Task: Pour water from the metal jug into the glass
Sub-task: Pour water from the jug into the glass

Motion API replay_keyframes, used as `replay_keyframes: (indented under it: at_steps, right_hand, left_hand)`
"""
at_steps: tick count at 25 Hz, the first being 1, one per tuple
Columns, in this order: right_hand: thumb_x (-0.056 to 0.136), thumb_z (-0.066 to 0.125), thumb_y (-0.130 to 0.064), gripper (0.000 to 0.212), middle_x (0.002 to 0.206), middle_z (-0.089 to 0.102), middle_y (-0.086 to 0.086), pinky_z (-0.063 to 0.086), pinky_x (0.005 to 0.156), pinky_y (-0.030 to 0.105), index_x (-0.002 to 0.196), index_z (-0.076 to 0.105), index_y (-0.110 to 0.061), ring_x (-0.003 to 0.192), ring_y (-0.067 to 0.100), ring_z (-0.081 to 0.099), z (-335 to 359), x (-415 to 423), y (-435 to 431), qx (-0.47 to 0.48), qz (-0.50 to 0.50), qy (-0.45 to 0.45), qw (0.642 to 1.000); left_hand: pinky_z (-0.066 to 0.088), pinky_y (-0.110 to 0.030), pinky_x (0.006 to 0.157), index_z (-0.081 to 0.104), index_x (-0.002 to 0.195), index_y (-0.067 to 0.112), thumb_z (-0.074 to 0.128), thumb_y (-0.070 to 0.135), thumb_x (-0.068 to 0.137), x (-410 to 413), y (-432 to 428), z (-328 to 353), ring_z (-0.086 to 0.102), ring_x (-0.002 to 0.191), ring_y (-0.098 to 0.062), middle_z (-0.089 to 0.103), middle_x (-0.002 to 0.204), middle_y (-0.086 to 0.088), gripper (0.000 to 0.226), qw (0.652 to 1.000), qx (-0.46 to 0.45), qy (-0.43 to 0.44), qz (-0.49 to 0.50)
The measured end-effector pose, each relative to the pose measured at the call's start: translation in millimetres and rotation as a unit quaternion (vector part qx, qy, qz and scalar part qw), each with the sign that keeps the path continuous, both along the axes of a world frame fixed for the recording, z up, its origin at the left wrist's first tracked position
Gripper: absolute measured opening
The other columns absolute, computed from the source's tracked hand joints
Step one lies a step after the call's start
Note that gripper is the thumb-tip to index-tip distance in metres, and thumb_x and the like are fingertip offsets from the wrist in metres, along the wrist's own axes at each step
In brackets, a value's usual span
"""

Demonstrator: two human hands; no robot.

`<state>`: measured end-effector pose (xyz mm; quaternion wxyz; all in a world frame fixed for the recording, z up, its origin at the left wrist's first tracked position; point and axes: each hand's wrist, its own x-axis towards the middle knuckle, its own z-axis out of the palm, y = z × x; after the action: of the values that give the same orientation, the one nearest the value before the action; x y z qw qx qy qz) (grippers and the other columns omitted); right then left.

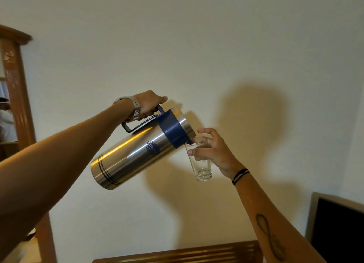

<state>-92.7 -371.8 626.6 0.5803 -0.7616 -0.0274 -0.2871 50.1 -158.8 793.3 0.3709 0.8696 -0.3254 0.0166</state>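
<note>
Head view: the left hand (148,105) is wrapped around the blue handle of the metal jug (141,150), tipped so its spout touches the rim. The right hand (211,150) pinches the glass (201,164) up in the air — it looks almost empty, so most pouring is left.

Cream wall (216,36); wooden frame (17,89) left; dark screen (338,227) right.

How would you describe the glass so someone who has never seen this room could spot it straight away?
Find the big shiny metal jug tilted in mid-air before the pale wall. At its blue spout end, the right hand holds a tall, narrow glass. It is the only see-through thing here, and looks nearly empty.
</note>
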Motion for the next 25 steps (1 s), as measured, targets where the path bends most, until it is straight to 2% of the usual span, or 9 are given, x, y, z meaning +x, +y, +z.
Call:
replay_keyframes:
  at_steps: [2,4,6,8,10,13,19,25]
  right_hand:
    - [0.07,0.1,-0.017,0.09,0.117,0.083,-0.001,0.066,0.078,0.031,0.144,0.05,-0.024,0.094,0.014,0.079,-5,4,-1,0.01,-0.005,-0.002,1.0]
    - [0.067,0.101,-0.019,0.088,0.124,0.08,0.003,0.067,0.079,0.034,0.141,0.052,-0.026,0.096,0.017,0.079,-9,7,-1,0.021,-0.012,-0.008,1.0]
    - [0.068,0.101,-0.015,0.082,0.124,0.079,0.003,0.067,0.078,0.032,0.135,0.055,-0.029,0.098,0.017,0.079,-13,10,-2,0.035,-0.025,-0.017,0.999]
    - [0.073,0.101,-0.011,0.076,0.125,0.078,0.002,0.068,0.078,0.032,0.134,0.057,-0.026,0.104,0.022,0.079,-15,12,-2,0.039,-0.042,-0.024,0.998]
    - [0.075,0.1,-0.012,0.072,0.128,0.078,0.004,0.07,0.083,0.037,0.135,0.06,-0.02,0.111,0.028,0.078,-17,13,-3,0.036,-0.057,-0.029,0.997]
    - [0.075,0.1,-0.014,0.067,0.129,0.079,0.006,0.07,0.09,0.044,0.132,0.064,-0.017,0.113,0.028,0.078,-21,13,-5,0.037,-0.071,-0.035,0.996]
    - [0.076,0.099,-0.014,0.065,0.125,0.08,0.003,0.069,0.091,0.045,0.131,0.065,-0.019,0.109,0.024,0.079,-18,13,-8,0.027,-0.071,-0.033,0.997]
    - [0.075,0.099,-0.013,0.063,0.122,0.08,0.0,0.07,0.09,0.044,0.128,0.066,-0.021,0.108,0.027,0.078,-17,11,-6,0.027,-0.063,-0.035,0.997]
  left_hand:
    - [0.026,-0.017,0.032,0.04,0.054,0.018,0.042,0.053,0.102,-5,-6,4,0.023,0.023,-0.007,0.034,0.03,0.01,0.059,0.999,0.026,-0.043,-0.007]
    - [0.032,-0.023,0.043,0.04,0.054,0.017,0.04,0.051,0.104,-9,-12,7,0.027,0.024,-0.008,0.036,0.032,0.009,0.061,0.994,0.052,-0.094,-0.007]
    - [0.035,-0.029,0.055,0.038,0.054,0.015,0.038,0.051,0.105,-13,-19,10,0.032,0.034,-0.013,0.038,0.041,0.003,0.063,0.986,0.077,-0.15,0.001]
    - [0.034,-0.031,0.059,0.036,0.055,0.014,0.036,0.05,0.106,-14,-24,13,0.033,0.045,-0.017,0.037,0.051,-0.001,0.062,0.977,0.093,-0.189,0.001]
    - [0.033,-0.031,0.059,0.034,0.057,0.015,0.033,0.048,0.107,-16,-29,16,0.032,0.05,-0.017,0.036,0.057,-0.002,0.06,0.967,0.121,-0.223,-0.005]
    - [0.032,-0.029,0.056,0.032,0.061,0.018,0.028,0.047,0.108,-17,-39,21,0.033,0.052,-0.017,0.036,0.062,-0.003,0.055,0.953,0.163,-0.256,-0.008]
    - [0.035,-0.03,0.058,0.037,0.059,0.014,0.032,0.052,0.106,-16,-53,27,0.033,0.05,-0.016,0.038,0.057,-0.001,0.06,0.943,0.179,-0.28,-0.016]
    - [0.032,-0.031,0.056,0.035,0.056,0.014,0.035,0.051,0.105,-21,-51,30,0.034,0.05,-0.018,0.038,0.055,-0.002,0.061,0.942,0.171,-0.288,-0.012]
